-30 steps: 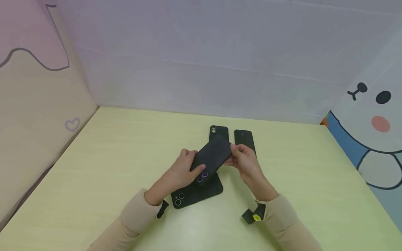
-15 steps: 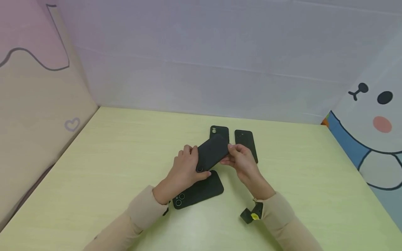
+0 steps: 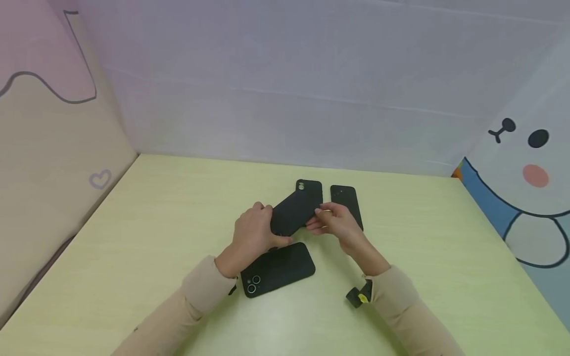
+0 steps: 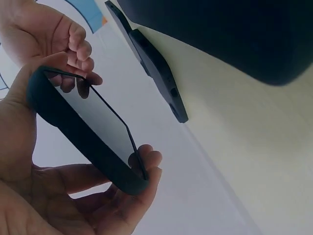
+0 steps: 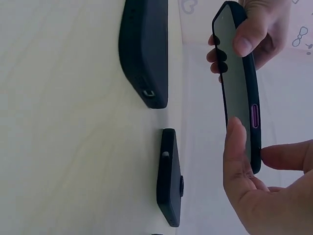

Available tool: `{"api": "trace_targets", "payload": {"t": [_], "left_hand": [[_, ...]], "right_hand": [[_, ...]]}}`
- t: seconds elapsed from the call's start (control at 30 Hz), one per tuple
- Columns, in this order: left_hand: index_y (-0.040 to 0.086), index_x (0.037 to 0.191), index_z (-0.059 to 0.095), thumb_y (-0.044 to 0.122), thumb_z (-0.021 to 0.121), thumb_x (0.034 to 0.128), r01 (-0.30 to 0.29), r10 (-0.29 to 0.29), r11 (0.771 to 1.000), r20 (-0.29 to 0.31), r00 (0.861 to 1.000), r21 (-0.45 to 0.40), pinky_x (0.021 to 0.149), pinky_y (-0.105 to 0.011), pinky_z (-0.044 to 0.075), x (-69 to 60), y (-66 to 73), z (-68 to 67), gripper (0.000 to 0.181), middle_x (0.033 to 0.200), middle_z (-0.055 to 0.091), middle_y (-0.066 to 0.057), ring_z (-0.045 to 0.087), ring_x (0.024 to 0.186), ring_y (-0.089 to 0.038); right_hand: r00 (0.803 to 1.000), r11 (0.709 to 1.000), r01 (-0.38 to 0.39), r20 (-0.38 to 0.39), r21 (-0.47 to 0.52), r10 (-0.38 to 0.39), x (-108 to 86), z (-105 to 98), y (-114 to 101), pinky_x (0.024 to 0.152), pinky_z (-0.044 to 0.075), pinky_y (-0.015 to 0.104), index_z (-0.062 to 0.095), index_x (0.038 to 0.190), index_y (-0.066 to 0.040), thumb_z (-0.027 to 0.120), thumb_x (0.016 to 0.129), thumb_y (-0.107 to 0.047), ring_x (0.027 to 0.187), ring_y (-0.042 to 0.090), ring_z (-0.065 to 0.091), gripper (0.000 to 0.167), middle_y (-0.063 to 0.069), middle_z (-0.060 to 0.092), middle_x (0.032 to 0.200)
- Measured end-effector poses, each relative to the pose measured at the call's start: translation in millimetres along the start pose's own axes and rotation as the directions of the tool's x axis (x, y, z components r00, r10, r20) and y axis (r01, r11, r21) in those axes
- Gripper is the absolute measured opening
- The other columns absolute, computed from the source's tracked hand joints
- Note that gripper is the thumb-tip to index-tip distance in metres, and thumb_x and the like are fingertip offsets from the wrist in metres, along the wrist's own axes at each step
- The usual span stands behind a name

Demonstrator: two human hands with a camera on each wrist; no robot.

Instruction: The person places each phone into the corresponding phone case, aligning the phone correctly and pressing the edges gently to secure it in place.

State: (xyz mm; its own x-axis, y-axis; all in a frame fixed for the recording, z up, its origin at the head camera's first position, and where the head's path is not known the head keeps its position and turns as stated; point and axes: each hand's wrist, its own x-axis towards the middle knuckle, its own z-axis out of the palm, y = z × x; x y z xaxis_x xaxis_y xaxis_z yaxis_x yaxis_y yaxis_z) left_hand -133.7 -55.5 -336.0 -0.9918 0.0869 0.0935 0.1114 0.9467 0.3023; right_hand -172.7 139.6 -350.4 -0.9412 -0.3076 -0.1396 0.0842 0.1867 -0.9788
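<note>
A smartphone (image 3: pixel 294 211) in a dark case is held above the table, its plain back facing up in the head view. My left hand (image 3: pixel 253 228) grips it across its near-left end, with the camera end mostly hidden. My right hand (image 3: pixel 337 223) pinches the opposite end by a corner. The right wrist view shows the glossy screen side of the phone (image 5: pixel 235 83), a finger of the right hand (image 5: pixel 266 203) on that face and another at the back edge. In the left wrist view, fingers and thumb of the left hand (image 4: pixel 54 196) span the phone (image 4: pixel 90 147).
Another black phone with two camera rings (image 3: pixel 285 269) lies on the table (image 3: pixel 156 237) just below the held one. Behind it lies a black phone or case (image 3: pixel 313 185), partly covered from view. A further dark phone (image 3: pixel 346 198) lies to its right. Fabric walls (image 3: pixel 285 109) surround the table.
The held phone has shifted left and a little lower, its camera end slipping out of sight behind my left hand. Both hands have moved slightly left with it.
</note>
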Motion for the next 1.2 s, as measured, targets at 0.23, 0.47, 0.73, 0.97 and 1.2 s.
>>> {"api": "trace_targets", "payload": {"t": [0.23,0.47,0.73,0.97,1.2], "left_hand": [[0.003,0.089,0.059,0.054,0.078,0.0596,0.03,-0.03,0.999,-0.015,0.999,0.024,0.054,-0.033,0.046,4.8,-6.4,1.2,0.062,0.081,0.05,-0.009,0.051,0.065,-0.022],[0.003,0.08,0.057,0.051,0.081,0.0579,0.098,-0.098,0.995,-0.005,0.995,0.006,0.05,-0.033,0.043,10.6,-17.0,3.3,0.058,0.078,0.048,-0.01,0.048,0.062,-0.022],[0.001,0.083,0.057,0.051,0.081,0.0567,0.15,-0.151,0.988,0.018,0.988,0.033,0.053,-0.036,0.045,16.7,-28.2,7.6,0.061,0.08,0.048,-0.011,0.049,0.068,-0.024],[-0.001,0.085,0.057,0.048,0.082,0.0573,0.177,-0.179,0.984,0.047,0.983,0.035,0.054,-0.038,0.046,18.8,-36.2,10.4,0.062,0.082,0.048,-0.012,0.049,0.072,-0.025],[-0.001,0.089,0.057,0.046,0.083,0.0576,0.209,-0.213,0.976,0.091,0.973,0.054,0.057,-0.038,0.046,21.3,-40.5,11.1,0.062,0.086,0.047,-0.012,0.048,0.075,-0.024]], "right_hand": [[0.995,0.98,0.028,-0.09,-0.196,-0.047,3.8,-4.3,0.7,0.082,0.052,0.039,0.048,0.119,0.009,0.045,0.094,-0.005,0.09,0.029,0.065,0.029,0.028,0.061,0.105],[0.968,0.877,0.028,-0.205,-0.48,-0.144,5.9,-17.2,4.2,0.091,0.045,0.042,0.052,0.117,0.006,0.05,0.092,-0.01,0.105,0.034,0.056,0.03,0.022,0.058,0.114],[0.957,0.794,0.047,-0.2,-0.606,-0.209,10.2,-35.2,10.4,0.087,0.047,0.045,0.046,0.119,0.012,0.052,0.091,-0.01,0.103,0.039,0.056,0.036,0.029,0.051,0.116],[0.963,0.728,-0.013,-0.204,-0.685,-0.174,16.4,-48.8,18.9,0.093,0.039,0.05,0.041,0.122,0.015,0.054,0.09,-0.015,0.109,0.043,0.045,0.046,0.032,0.043,0.12],[0.972,0.682,-0.13,-0.229,-0.719,-0.056,19.3,-51.5,20.1,0.092,0.036,0.057,0.036,0.126,0.015,0.056,0.089,-0.021,0.115,0.052,0.035,0.054,0.036,0.033,0.126]]}}
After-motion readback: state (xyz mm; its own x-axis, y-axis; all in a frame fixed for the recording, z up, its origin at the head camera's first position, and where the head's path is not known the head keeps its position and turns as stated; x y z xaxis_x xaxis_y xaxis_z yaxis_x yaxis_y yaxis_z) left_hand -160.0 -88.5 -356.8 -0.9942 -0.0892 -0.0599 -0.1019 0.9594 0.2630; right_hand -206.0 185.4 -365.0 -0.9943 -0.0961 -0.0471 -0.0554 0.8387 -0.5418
